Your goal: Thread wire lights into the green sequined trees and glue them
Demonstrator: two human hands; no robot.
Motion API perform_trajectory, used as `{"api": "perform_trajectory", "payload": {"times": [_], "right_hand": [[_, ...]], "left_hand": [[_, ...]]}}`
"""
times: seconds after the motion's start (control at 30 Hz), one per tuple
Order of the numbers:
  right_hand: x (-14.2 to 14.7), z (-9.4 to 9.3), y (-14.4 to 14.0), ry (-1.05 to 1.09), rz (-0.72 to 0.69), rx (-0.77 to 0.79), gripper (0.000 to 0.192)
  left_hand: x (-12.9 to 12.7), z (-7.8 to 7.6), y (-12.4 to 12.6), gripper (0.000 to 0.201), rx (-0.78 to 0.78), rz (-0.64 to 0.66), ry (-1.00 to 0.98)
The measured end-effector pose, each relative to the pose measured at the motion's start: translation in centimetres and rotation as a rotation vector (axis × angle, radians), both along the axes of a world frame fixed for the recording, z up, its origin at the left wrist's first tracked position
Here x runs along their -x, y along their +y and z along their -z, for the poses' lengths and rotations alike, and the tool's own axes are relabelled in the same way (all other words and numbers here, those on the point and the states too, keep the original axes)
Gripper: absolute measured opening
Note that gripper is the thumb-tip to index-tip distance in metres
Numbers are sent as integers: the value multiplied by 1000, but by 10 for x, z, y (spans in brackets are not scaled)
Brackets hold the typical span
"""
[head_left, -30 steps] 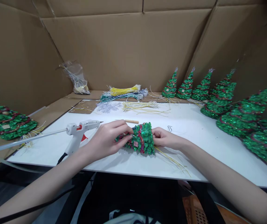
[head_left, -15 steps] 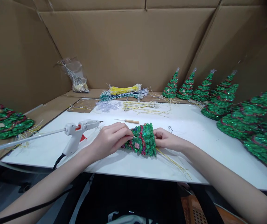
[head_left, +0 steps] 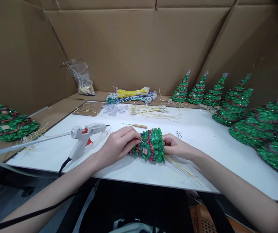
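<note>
A small green glitter Christmas tree (head_left: 156,145) with red garland lies on its side, its base toward the right. My left hand (head_left: 123,144) covers the narrow end, thumb and forefinger pinched over the tree's surface. A tiny pale tip (head_left: 142,141) shows at those fingertips; its kind is too small to tell. At the base, my right hand (head_left: 174,145) is closed with fingers curled against the rim, the fingertips partly hidden. Yellow wires (head_left: 182,168) trail out from the base across the white board (head_left: 206,142).
On the left stands a white glue gun (head_left: 80,140) with its cord. Beyond the tree lies a wooden-handled awl (head_left: 139,126). Bundled wires (head_left: 132,93) and clear plastic pieces (head_left: 114,110) lie at the back. Several finished trees (head_left: 255,126) line the right; another tree (head_left: 10,121) sits left.
The whole view has shifted slightly, so things appear a little farther right. Both hands keep nearly the same places on the tree.
</note>
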State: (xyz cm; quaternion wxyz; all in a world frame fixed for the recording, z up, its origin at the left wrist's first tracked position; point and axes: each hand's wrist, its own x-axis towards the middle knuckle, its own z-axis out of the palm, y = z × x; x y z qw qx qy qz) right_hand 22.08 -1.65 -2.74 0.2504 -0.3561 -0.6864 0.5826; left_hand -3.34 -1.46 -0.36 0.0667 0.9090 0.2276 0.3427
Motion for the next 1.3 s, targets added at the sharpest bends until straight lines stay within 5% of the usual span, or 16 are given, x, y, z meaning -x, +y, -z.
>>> {"api": "perform_trajectory", "payload": {"times": [0.9, 1.17, 1.3], "right_hand": [[8, 1, -5, 4, 191, -13, 21], [9, -3, -6, -8, 177, -11, 23], [9, -3, -6, 19, 171, 25, 30]], "left_hand": [[2, 1, 2, 9, -18, -36, 27], [49, 3, -37, 33, -96, -140, 37], [90, 10, -64, 30, -18, -330, 14]]}}
